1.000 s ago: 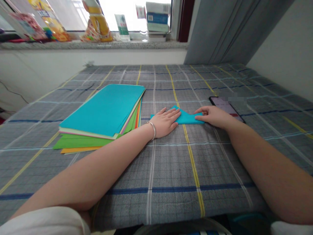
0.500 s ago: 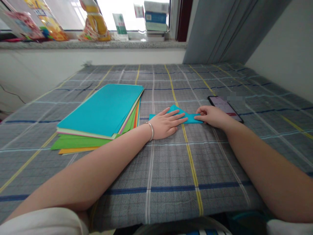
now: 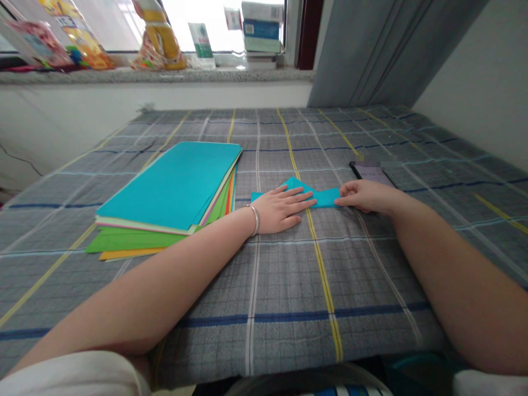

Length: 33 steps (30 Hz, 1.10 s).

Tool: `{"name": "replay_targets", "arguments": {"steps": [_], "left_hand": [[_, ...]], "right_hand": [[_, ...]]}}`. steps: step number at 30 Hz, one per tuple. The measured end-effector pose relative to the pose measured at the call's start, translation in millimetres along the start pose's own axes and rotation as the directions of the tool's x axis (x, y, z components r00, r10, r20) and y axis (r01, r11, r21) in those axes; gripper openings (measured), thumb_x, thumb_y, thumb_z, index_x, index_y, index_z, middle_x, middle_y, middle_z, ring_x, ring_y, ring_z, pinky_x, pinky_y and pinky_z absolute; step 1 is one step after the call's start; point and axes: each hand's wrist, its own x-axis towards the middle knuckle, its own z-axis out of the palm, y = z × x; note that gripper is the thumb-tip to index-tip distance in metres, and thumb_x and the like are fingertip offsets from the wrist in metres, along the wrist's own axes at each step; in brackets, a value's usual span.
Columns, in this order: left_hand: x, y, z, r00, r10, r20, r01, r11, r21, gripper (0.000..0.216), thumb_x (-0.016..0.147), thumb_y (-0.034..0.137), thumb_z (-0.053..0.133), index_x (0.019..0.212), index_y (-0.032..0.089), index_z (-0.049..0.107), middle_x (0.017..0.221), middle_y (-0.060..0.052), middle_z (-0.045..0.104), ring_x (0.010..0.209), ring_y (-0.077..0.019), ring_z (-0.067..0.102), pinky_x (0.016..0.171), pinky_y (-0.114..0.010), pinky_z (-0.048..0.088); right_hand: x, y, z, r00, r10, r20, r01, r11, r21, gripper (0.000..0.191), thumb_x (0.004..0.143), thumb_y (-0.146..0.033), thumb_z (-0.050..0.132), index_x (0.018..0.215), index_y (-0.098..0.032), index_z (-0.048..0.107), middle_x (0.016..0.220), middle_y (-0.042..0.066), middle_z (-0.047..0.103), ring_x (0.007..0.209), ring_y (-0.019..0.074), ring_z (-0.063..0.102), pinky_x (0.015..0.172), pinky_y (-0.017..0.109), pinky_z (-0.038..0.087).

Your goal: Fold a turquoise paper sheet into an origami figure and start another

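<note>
A folded piece of blue paper lies on the plaid cloth, with a peaked top and a flat strip running out to each side. My left hand, a silver bangle on its wrist, rests flat over the paper's left and middle part with the fingers spread, hiding much of it. At the strip's right end, my right hand pinches the paper's edge between thumb and fingers. Just behind that hand lies a phone with its screen lit, partly covered by the hand and forearm.
Left of my hands sits a stack of coloured paper, blue on top, green and orange sheets sticking out below. The plaid cloth covers the table. Snack bags, a tube and boxes stand on the windowsill.
My right hand has slid a little to the right, to the outer end of the paper strip, and covers more of the phone. My left hand stays in place.
</note>
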Motion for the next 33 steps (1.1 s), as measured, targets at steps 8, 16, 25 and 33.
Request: {"name": "replay_targets", "arguments": {"steps": [8, 16, 25, 33], "left_hand": [[0.6, 2.1, -3.1, 1.000, -0.017, 0.018, 0.017, 1.000, 0.001, 0.057, 0.101, 0.037, 0.029, 0.156, 0.026, 0.023, 0.163, 0.003, 0.018, 0.152, -0.0225, 0.013, 0.123, -0.044, 0.010], [0.7, 2.1, -4.2, 1.000, -0.006, 0.020, 0.007, 1.000, -0.013, 0.057, 0.100, 0.038, 0.029, 0.156, 0.026, 0.023, 0.163, 0.002, 0.020, 0.151, -0.0234, 0.014, 0.123, -0.045, 0.011], [0.6, 1.7, -2.3, 1.000, 0.003, 0.000, -0.003, 1.000, 0.006, 0.056, 0.100, 0.037, 0.030, 0.155, 0.026, 0.025, 0.163, 0.001, 0.020, 0.151, -0.0230, 0.014, 0.122, -0.045, 0.011], [3.2, -0.2, 4.8, 0.995, -0.098, -0.035, 0.096, 0.994, -0.048, 0.068, 0.097, 0.041, 0.037, 0.154, 0.008, 0.019, 0.162, -0.013, 0.019, 0.151, -0.0195, 0.014, 0.123, -0.036, 0.007]], "right_hand": [[-4.9, -8.7, 1.1, 0.983, 0.151, 0.104, -0.167, 0.970, 0.174, 0.029, 0.085, -0.027, 0.063, 0.058, -0.019, 0.055, 0.053, 0.001, 0.056, 0.044, 0.0084, 0.051, 0.041, 0.020, 0.034], [-9.4, -6.5, -5.6, 0.968, 0.183, 0.173, -0.207, 0.970, 0.130, 0.030, 0.089, -0.019, 0.052, 0.060, -0.019, 0.057, 0.056, 0.002, 0.059, 0.048, 0.0102, 0.056, 0.047, 0.022, 0.043], [3.2, -21.0, 26.4, 0.710, -0.446, -0.545, 0.320, 0.893, -0.315, 0.011, 0.087, -0.028, 0.053, 0.089, -0.021, 0.060, 0.095, 0.009, 0.069, 0.089, 0.0239, 0.063, 0.078, 0.037, 0.048], [20.1, -26.6, 57.1, 0.704, -0.635, -0.319, 0.439, 0.741, -0.508, 0.035, 0.094, -0.039, 0.044, 0.114, -0.019, 0.064, 0.117, 0.012, 0.066, 0.111, 0.0291, 0.056, 0.096, 0.044, 0.041]]}}
